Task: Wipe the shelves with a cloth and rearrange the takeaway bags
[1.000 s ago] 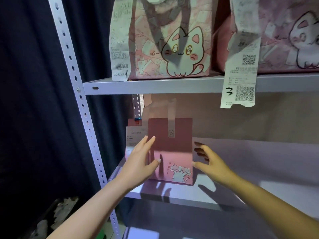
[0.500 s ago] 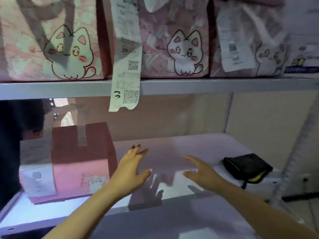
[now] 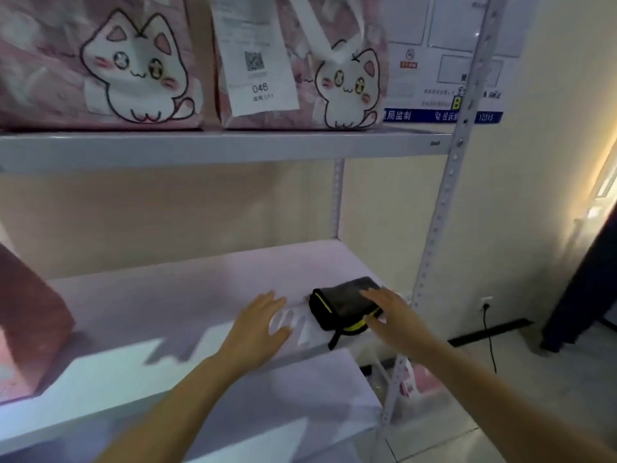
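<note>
- Head view: right hand (image 3: 387,312) spread flat, fingers on the folded black cloth (image 3: 344,304) at the middle shelf (image 3: 167,295) right end.
- Left hand (image 3: 263,324) open, just left of it.
- Pink takeaway bag (image 3: 30,325) far left.

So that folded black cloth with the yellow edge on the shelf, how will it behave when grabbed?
The folded black cloth with yellow edging probably goes floppy and unfolds when lifted: a loose tail hangs over the grey metal shelf. It looks light and unlikely to roll. The right hand reaches over it, fingers straight.
</note>
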The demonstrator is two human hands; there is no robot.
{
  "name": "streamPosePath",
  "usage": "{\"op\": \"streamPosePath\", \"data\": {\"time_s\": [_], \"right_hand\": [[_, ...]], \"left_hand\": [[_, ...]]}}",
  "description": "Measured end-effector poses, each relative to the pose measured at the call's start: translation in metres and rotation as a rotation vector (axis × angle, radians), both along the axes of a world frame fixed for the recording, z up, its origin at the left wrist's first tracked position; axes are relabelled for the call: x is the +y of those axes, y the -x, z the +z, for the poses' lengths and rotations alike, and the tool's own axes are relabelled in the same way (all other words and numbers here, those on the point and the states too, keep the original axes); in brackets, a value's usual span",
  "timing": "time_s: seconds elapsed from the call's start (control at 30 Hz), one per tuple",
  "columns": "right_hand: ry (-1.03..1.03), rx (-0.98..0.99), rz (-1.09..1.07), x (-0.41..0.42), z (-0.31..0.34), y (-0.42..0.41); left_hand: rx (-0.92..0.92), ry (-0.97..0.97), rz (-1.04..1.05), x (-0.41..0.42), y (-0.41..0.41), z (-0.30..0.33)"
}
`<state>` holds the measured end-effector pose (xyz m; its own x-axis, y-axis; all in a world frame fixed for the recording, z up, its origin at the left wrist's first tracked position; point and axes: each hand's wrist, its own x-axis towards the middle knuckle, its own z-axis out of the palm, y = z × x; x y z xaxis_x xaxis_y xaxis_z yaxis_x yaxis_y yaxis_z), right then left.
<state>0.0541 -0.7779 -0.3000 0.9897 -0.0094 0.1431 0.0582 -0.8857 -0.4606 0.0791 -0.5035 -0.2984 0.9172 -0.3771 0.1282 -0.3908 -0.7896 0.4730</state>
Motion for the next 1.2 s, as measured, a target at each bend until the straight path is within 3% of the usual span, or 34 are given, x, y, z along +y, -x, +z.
{"op": "streamPosePath", "data": {"time_s": [0.3,0.53,0.73,1.0,1.1,1.2], "right_hand": [[0.171,0.096,0.091,-0.015,-0.014,-0.062],[0.249,0.15,0.003,-0.019,-0.039,-0.078],[0.286,0.129,-0.03,-0.019,-0.046,-0.069],[0.255,0.175,-0.057,-0.012,-0.046,-0.062],[0.17,0.206,-0.004,-0.016,-0.039,-0.059],[0.09,0.096,0.043,-0.017,-0.017,-0.054]], "left_hand": [[-0.02,-0.187,-0.039,-0.066,-0.053,-0.017],[0.057,-0.319,-0.146,-0.091,-0.09,-0.042],[0.081,-0.236,-0.201,-0.091,-0.091,-0.046],[0.106,-0.289,-0.178,-0.092,-0.079,-0.042],[0.198,-0.152,-0.103,-0.094,-0.068,-0.042],[0.145,-0.012,-0.03,-0.091,-0.051,-0.044]]}}
